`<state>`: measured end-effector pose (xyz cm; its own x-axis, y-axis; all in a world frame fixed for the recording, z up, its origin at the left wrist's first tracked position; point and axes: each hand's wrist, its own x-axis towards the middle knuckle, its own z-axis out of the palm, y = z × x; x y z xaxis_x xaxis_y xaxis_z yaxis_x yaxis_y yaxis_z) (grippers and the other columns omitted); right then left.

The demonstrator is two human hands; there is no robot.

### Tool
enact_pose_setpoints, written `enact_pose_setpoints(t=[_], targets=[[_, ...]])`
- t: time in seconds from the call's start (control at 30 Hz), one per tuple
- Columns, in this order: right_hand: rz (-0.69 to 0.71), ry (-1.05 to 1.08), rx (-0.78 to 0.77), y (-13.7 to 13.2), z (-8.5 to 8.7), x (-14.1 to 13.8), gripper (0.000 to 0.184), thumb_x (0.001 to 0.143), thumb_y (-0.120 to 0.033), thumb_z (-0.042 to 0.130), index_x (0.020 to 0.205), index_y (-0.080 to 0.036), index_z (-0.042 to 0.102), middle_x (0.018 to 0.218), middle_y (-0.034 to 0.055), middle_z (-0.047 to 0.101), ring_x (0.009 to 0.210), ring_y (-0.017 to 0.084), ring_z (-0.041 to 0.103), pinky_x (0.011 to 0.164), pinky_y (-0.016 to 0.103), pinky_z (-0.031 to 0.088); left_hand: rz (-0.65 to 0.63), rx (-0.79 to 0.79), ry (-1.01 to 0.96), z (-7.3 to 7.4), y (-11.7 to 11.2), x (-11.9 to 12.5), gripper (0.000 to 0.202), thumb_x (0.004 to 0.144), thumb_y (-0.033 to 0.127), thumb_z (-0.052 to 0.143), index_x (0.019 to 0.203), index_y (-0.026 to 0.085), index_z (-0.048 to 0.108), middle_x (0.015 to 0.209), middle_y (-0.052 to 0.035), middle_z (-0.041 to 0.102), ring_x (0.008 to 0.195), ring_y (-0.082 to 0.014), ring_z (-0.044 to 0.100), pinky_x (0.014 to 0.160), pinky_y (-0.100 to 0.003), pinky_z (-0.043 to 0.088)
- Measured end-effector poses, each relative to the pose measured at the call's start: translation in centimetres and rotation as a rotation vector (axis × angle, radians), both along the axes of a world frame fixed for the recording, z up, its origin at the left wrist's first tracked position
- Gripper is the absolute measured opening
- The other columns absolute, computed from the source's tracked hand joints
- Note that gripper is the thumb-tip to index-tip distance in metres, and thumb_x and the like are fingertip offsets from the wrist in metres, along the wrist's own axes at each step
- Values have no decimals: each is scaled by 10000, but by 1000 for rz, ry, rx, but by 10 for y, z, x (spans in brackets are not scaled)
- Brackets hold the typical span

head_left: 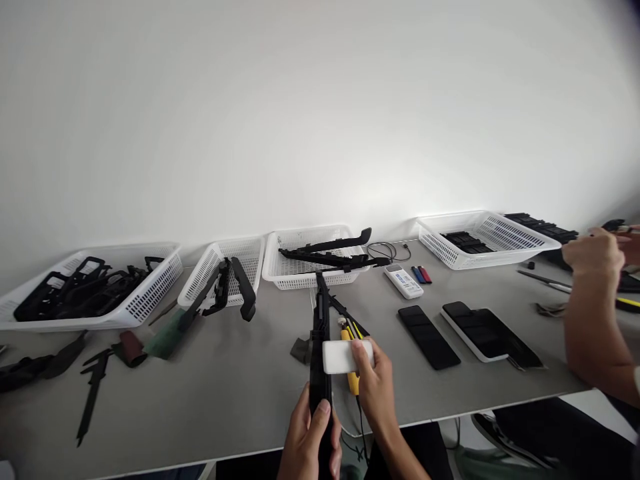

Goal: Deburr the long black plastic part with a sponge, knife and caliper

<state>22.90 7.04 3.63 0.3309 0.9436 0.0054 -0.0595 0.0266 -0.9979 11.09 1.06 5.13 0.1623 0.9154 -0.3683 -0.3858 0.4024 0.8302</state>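
Note:
My left hand [309, 437] is wrapped round the lower end of a long black plastic part [319, 320], which points away from me across the table edge. A small white rectangular block [339, 357] is pinched in my right hand [376, 380], its left end over the part; whether they touch I cannot tell. Behind my right hand, partly hidden, lies a yellow-handled corded tool [353, 383]. Beside it rest black pliers with yellow on the handles [354, 320]. Left of the part is a small dark scrap [300, 350].
White baskets [273, 270] of black parts line the wall. Dark phones [429, 337], a white device [404, 281], and blue and red lighters [421, 274] lie rightward. A caliper [94, 393] and green sandpaper [167, 337] lie left. A co-worker's hand [593, 252] is at far right.

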Motion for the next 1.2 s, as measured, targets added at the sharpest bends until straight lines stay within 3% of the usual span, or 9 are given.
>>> enact_pose_setpoints(t=[0.13, 0.27, 0.37, 0.5, 0.6, 0.7, 0.93, 1.03, 1.2], targets=[[185, -14, 4, -1, -1, 0, 511, 946, -668, 628, 761, -193, 584, 659, -13, 536, 598, 140, 445, 544, 256, 388, 18, -5, 14, -1, 1, 2, 627, 837, 740, 745, 1131, 209, 587, 650, 65, 570, 402, -69, 453, 404, -201, 409], [8, -8, 3, -3, -1, 0, 527, 964, -685, 586, 772, -195, 601, 666, 3, 565, 603, 154, 472, 548, 267, 408, 7, -9, 18, -5, -1, 3, 620, 854, 729, 731, 1158, 206, 598, 643, 64, 571, 388, -66, 436, 402, -201, 395], [199, -28, 30, -4, -2, -2, 445, 968, -609, 643, 791, -203, 606, 692, 3, 584, 618, 162, 497, 562, 273, 431, 33, -30, 28, -9, -4, 4, 706, 827, 746, 744, 1248, 201, 589, 646, 60, 584, 389, -79, 454, 408, -212, 401], [51, -26, 48, -6, -4, -5, 480, 1003, -629, 571, 763, -214, 557, 664, -17, 519, 611, 151, 449, 548, 261, 404, 47, -63, 45, -15, -9, 5, 745, 817, 790, 716, 1249, 192, 613, 623, 53, 583, 374, -74, 431, 401, -205, 349], [224, -33, 41, -9, -7, -8, 441, 1004, -602, 594, 800, -211, 582, 696, -2, 563, 624, 161, 487, 557, 267, 421, 76, -80, 63, -19, -11, 4, 771, 796, 800, 727, 1253, 187, 627, 590, 56, 569, 374, -82, 434, 407, -208, 348], [59, -34, 30, -11, -8, -10, 489, 1017, -639, 537, 792, -209, 588, 677, -2, 548, 601, 156, 462, 548, 270, 404, 86, -80, 67, -22, -13, 3, 808, 784, 813, 724, 1279, 183, 623, 579, 57, 571, 364, -76, 408, 397, -205, 329], [68, -84, -13, -10, -8, -15, 506, 1011, -667, 523, 785, -216, 563, 681, -4, 543, 621, 162, 470, 559, 273, 407, 101, -87, 108, -22, -15, 2, 793, 788, 811, 715, 1264, 181, 630, 557, 61, 550, 373, -89, 413, 395, -213, 335], [228, -107, -20, -9, -9, -15, 484, 997, -650, 571, 777, -219, 556, 681, -8, 552, 614, 160, 478, 558, 274, 401, 137, -116, 117, -21, -14, 0, 775, 771, 816, 728, 1214, 187, 634, 577, 53, 573, 382, -92, 445, 402, -211, 350], [145, -104, -3, -10, -12, -14, 509, 1017, -661, 518, 778, -216, 575, 682, 4, 570, 618, 167, 487, 565, 282, 409, 156, -100, 65, -19, -14, -6, 655, 784, 801, 735, 1015, 199, 623, 579, 56, 568, 367, -80, 445, 405, -205, 347]])
